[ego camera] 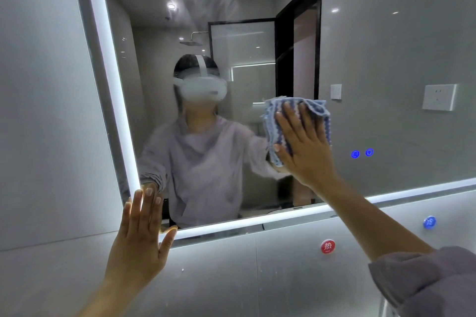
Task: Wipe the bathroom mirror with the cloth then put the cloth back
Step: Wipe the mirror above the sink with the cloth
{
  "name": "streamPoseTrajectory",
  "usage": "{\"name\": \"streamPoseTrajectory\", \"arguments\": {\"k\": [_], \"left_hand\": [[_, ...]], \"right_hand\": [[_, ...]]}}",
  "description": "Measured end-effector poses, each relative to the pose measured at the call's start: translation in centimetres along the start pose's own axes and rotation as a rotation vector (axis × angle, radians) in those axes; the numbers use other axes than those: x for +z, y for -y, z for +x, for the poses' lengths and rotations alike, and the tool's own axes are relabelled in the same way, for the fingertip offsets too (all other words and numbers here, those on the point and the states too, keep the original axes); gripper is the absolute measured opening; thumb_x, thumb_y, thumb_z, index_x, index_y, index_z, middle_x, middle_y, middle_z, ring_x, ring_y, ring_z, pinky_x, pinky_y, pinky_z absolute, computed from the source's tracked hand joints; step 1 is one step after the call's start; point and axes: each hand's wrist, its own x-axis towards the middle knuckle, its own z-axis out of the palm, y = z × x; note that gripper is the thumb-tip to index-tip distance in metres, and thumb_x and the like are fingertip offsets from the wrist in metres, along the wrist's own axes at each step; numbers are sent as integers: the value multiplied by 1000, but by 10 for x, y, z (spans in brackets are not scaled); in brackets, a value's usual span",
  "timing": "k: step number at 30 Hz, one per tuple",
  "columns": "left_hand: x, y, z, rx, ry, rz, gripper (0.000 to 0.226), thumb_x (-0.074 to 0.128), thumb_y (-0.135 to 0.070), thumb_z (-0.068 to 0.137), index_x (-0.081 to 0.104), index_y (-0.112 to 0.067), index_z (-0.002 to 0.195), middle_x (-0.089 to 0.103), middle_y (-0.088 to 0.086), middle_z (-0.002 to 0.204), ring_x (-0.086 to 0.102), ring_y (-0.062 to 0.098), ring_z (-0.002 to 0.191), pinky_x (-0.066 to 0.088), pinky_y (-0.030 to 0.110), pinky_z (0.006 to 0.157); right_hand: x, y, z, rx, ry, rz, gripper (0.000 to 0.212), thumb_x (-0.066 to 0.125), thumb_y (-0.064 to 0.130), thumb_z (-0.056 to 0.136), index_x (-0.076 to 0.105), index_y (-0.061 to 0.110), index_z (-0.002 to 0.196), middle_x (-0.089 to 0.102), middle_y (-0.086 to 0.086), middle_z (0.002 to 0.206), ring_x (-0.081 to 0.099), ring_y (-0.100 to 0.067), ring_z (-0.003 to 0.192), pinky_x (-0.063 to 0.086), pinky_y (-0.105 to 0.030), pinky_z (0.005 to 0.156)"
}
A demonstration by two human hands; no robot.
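The bathroom mirror [386,59] with a lit white border fills most of the view. A blue and white striped cloth [273,121] lies flat against the glass near the middle. My right hand [304,147] presses it to the mirror with straight, spread fingers. My left hand [141,234] rests flat with straight fingers on the mirror's lower left corner, over the lit edge. Hazy streaks show on the upper glass.
Grey wall tiles surround the mirror. A red round sticker [327,246] and a blue round sticker [429,222] sit on the wall below it. Two blue touch icons [362,153] glow on the glass right of the cloth. The mirror reflects a person, a shower and a doorway.
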Motion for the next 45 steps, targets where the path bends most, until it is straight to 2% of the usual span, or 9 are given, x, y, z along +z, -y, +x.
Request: {"name": "streamPoseTrajectory", "arguments": {"k": [4, 8, 13, 18, 25, 30, 35, 38, 45], "left_hand": [[1, 0, 0, 4, 1, -8, 75, 16, -52, 97, 9, 0, 150, 10, 22, 158, 10, 39, 146, 4, 46, 121], [3, 1, 0, -4, 3, -18, 75, 17, -53, 97, 11, 1, 149, 12, 23, 158, 9, 39, 146, 3, 45, 121], [5, 2, -1, 0, 12, -25, 75, 16, -53, 97, 8, -1, 150, 9, 20, 159, 10, 39, 146, 6, 47, 121], [3, 1, -1, -9, 25, -46, 74, 15, -54, 97, 7, -3, 151, 9, 17, 159, 9, 37, 146, 7, 47, 119], [1, 2, -1, -22, 44, -59, 74, 13, -55, 97, 6, -4, 151, 8, 15, 160, 9, 35, 147, 9, 46, 118], [-7, -1, 1, -19, 40, -83, 72, 17, -52, 98, 12, -1, 149, 14, 17, 158, 13, 37, 145, 16, 48, 117], [-22, -4, 1, -65, 41, -112, 74, 25, -51, 95, 20, 0, 148, 19, 18, 157, 16, 35, 145, 15, 45, 118], [-39, -2, 14, -204, 5, -150, 83, 30, -55, 90, 12, 0, 149, 9, 19, 158, 11, 38, 146, 14, 47, 120], [-74, 4, 72, -444, -40, -254, 99, 17, -72, 79, -16, -5, 145, -18, 14, 156, -15, 28, 146, 2, 40, 120]], "right_hand": [[-2, -36, -13, 109, -21, 36, 60, 16, 48, 102, 12, 17, 154, 21, -9, 159, 13, -30, 148, 16, -56, 117], [-5, -57, -25, 280, -39, 78, 61, 17, 45, 102, 18, 11, 153, 16, -12, 160, 6, -29, 148, 7, -49, 121], [-6, -40, -20, 384, -31, 88, 62, 20, 39, 99, 22, 6, 151, 17, -17, 159, 11, -36, 147, 7, -54, 119], [-3, 0, 3, 535, -74, 87, 65, 9, 46, 100, 18, 8, 152, 19, -15, 159, 12, -35, 147, 4, -51, 119], [0, 79, 46, 315, -115, 89, 64, 10, 49, 100, 1, 14, 154, 4, -10, 161, -10, -24, 147, -8, -48, 118], [-13, 132, 66, 131, -66, 146, 60, 11, 43, 101, 8, 14, 154, 13, -10, 161, -1, -23, 148, -4, -51, 119], [-24, 163, 77, -27, -9, 168, 57, 24, 39, 101, 19, 15, 153, 17, -9, 160, 11, -29, 149, -4, -49, 119], [-30, 176, 85, -91, 8, 170, 56, 27, 38, 102, 20, 15, 153, 16, -7, 161, 11, -28, 149, -3, -48, 119], [-37, 200, 125, -260, 49, 106, 54, 22, 40, 103, 16, 21, 153, 14, -2, 161, 7, -26, 149, -6, -50, 119]]}}
